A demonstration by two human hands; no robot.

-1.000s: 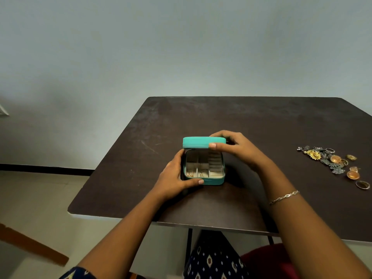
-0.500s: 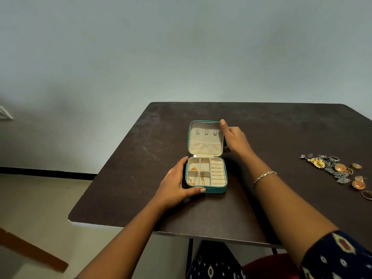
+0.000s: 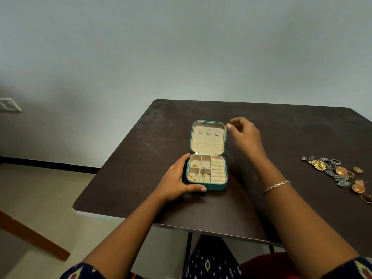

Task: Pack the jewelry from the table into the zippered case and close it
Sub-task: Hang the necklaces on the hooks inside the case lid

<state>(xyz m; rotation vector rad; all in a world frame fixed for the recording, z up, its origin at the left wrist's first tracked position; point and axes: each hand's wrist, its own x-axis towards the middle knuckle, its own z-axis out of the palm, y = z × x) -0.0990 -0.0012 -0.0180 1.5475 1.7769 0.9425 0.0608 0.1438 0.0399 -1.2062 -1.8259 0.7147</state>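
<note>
**Dark table, open case, loose jewelry waiting off to the right**

Pale grey wall (image 3: 181,47) stood behind a dark brown table (image 3: 281,125) with a scuffed top. Between the two hands lay the zippered case (image 3: 213,186), teal outside and cream within, its lid (image 3: 208,137) open and lying back, away from the person. The left hand (image 3: 175,180) gripped the base from its left side, fingers against the left wall and thumb laid along the front. The right hand (image 3: 244,135) hovered just right of the lid's far corner, fingers loosely curled and holding nothing. Whether a fingertip touched the lid's edge could not be told.

Well to the right of that hand, apart from the case, sat the jewelry (image 3: 334,170), a loose heap of dark metal pieces, a gold flower and orange-toned rounds. A thin bracelet (image 3: 276,186) circled the right wrist. Inside the base, gold chains (image 3: 194,172) lay in the compartments nearest the left grip, with ring rolls (image 3: 218,170) on the side away from it.

The case looked light and stiff-walled, likely to skid on the table, so bracing the base seemed sensible. The heaped pieces seemed small, hard and prone to snagging on one another. They were probably best pinched singly by an edge or a band rather than scooped
</note>
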